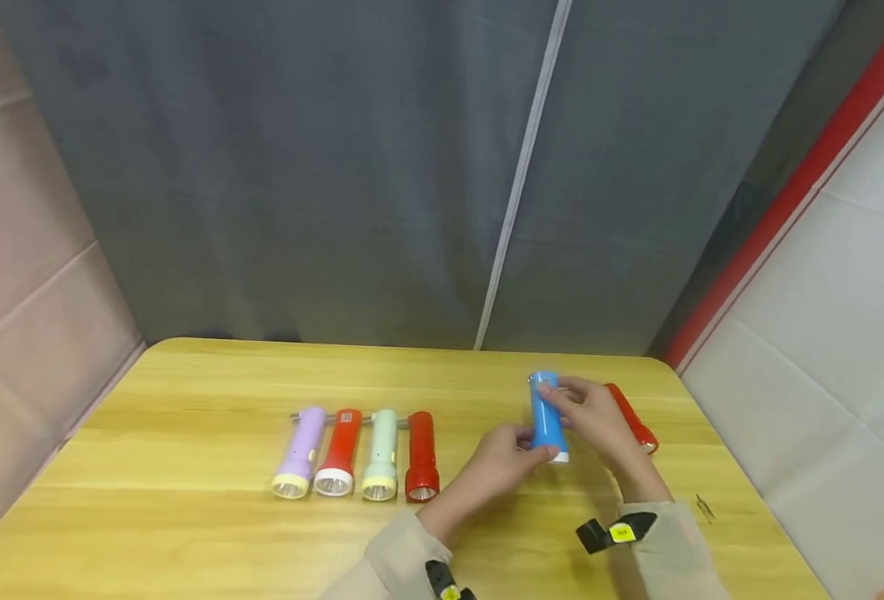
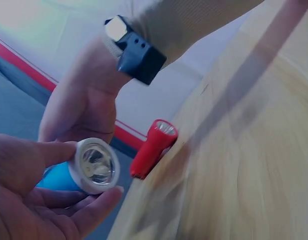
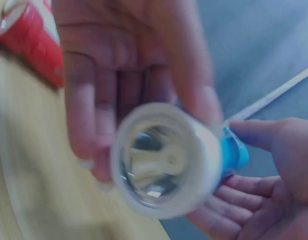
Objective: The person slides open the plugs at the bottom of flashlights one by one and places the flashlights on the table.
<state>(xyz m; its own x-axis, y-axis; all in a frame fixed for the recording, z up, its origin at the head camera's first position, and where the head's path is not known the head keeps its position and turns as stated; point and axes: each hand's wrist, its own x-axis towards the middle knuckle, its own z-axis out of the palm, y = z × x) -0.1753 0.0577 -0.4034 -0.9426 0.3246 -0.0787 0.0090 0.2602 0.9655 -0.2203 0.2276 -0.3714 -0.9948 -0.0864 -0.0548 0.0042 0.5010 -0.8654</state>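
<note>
And here you are with the blue flashlight (image 1: 543, 421) in both hands, up off the table (image 1: 187, 533), right of the four-flashlight row and near the lone red flashlight (image 1: 629, 417)! Your left hand (image 1: 500, 463) pinches it by the white lens end; your right hand (image 1: 597, 417) grips it toward the tail. This looks like two-handed handling, mid-step. Any move from here probably calls for one firm grip before the other lets go.
</note>
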